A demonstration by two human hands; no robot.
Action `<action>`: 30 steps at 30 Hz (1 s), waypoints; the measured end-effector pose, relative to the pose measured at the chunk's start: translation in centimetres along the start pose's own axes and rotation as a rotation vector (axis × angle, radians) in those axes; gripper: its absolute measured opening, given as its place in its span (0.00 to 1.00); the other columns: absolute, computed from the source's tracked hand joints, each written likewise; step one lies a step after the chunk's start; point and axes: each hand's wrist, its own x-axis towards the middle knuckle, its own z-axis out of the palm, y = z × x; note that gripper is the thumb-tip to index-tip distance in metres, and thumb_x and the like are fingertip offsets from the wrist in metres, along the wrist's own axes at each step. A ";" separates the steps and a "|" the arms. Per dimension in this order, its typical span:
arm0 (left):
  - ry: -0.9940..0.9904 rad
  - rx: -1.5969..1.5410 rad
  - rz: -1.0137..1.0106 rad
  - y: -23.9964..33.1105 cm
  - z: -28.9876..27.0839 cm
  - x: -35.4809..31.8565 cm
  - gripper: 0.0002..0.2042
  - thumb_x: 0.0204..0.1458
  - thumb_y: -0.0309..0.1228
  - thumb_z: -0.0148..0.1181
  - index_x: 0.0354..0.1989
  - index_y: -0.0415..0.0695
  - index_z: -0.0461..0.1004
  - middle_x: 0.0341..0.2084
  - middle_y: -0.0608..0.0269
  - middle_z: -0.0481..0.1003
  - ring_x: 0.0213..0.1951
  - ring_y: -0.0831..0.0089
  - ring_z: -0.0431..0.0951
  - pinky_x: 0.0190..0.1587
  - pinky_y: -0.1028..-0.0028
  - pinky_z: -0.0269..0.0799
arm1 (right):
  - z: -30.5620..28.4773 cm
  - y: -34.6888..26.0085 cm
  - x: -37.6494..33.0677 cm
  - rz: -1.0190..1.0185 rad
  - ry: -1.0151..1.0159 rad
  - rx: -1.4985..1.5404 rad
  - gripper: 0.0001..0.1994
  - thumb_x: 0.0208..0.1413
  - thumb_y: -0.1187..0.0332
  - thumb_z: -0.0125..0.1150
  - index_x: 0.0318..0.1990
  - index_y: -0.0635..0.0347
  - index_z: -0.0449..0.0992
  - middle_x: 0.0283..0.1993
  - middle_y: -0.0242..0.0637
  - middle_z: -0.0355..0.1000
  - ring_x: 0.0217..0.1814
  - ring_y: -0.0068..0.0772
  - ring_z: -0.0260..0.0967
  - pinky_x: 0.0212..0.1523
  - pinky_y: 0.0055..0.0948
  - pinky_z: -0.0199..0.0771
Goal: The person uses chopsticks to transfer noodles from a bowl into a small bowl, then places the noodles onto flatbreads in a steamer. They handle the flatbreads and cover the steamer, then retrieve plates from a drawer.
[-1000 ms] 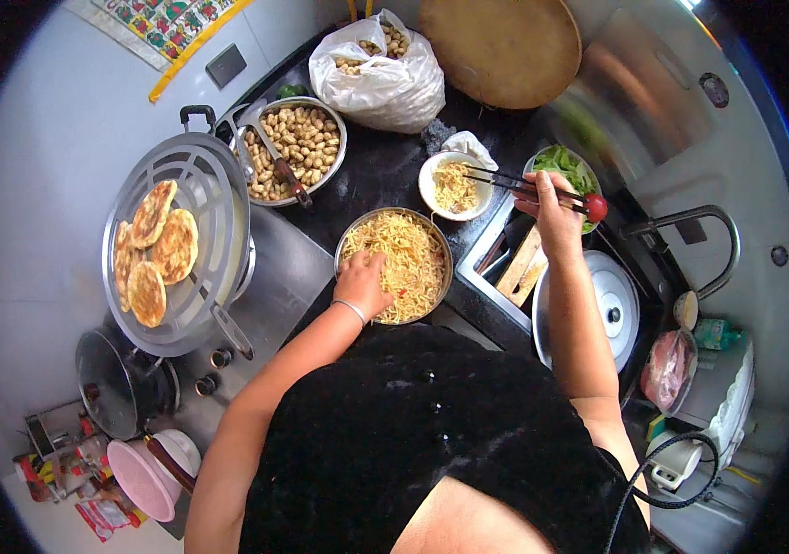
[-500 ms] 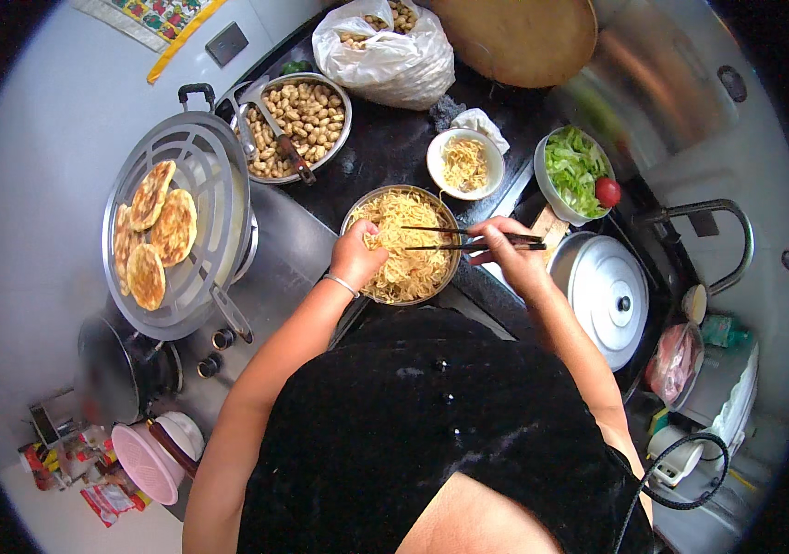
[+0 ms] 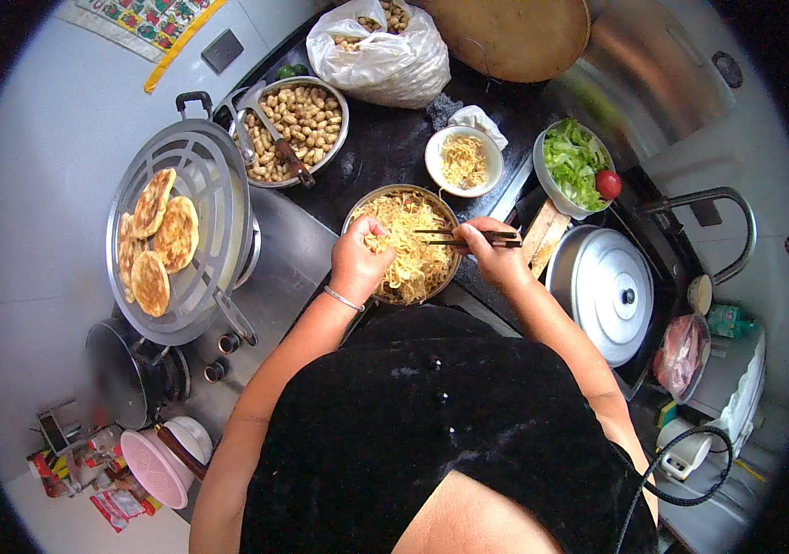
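Observation:
Pale yellow noodles (image 3: 417, 268) fill a round metal bowl (image 3: 457, 269) in front of my body. My left hand (image 3: 359, 262), with a bracelet at the wrist, reaches over the bowl's left side. Its thumb and fingers are closed on a small clump of noodles. My right hand (image 3: 498, 255) grips a pair of dark chopsticks (image 3: 491, 239) from the right, their tips pointing left into the noodles. Just beyond stands a small white bowl (image 3: 497, 181) with a smaller portion of similar yellow strands (image 3: 463, 162).
Browned flatbreads (image 3: 175, 234) lie on a slotted rack (image 3: 219, 175) at the left. Behind are a bowl of peanuts (image 3: 316, 120) and a plastic bag (image 3: 394, 69) of peanuts. Chopped lettuce (image 3: 574, 166), a red radish-like ball (image 3: 608, 184), a lidded pot (image 3: 602, 295) and a faucet (image 3: 736, 208) are right.
The chopsticks and my right hand have shifted left and slightly down, the tips now closer together. My left hand stays at the bowl's left side, fingers still closed.

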 end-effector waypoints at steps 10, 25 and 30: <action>0.016 -0.129 0.127 4.5 -1.4 -0.5 0.10 0.37 0.21 0.57 0.28 0.42 0.65 0.29 0.62 0.72 0.36 0.73 0.72 0.42 0.75 0.67 | 0.0 1.7 0.3 0.021 0.006 -0.059 0.08 0.57 0.70 0.54 0.32 0.66 0.75 0.29 0.34 0.73 0.31 0.23 0.72 0.34 0.23 0.75; -0.003 -0.200 0.294 8.3 -3.3 -1.6 0.12 0.37 0.17 0.56 0.30 0.42 0.63 0.35 0.58 0.70 0.41 0.72 0.70 0.48 0.73 0.64 | 0.5 2.6 1.2 0.028 0.071 -0.002 0.08 0.53 0.68 0.58 0.30 0.64 0.76 0.24 0.34 0.72 0.25 0.23 0.67 0.29 0.24 0.68; 0.035 -0.288 0.324 8.9 -3.7 -1.8 0.12 0.37 0.17 0.57 0.29 0.42 0.63 0.35 0.58 0.70 0.40 0.72 0.70 0.46 0.74 0.65 | 0.7 3.4 1.5 0.060 0.053 0.026 0.08 0.54 0.68 0.57 0.31 0.64 0.75 0.23 0.32 0.72 0.25 0.21 0.68 0.28 0.23 0.69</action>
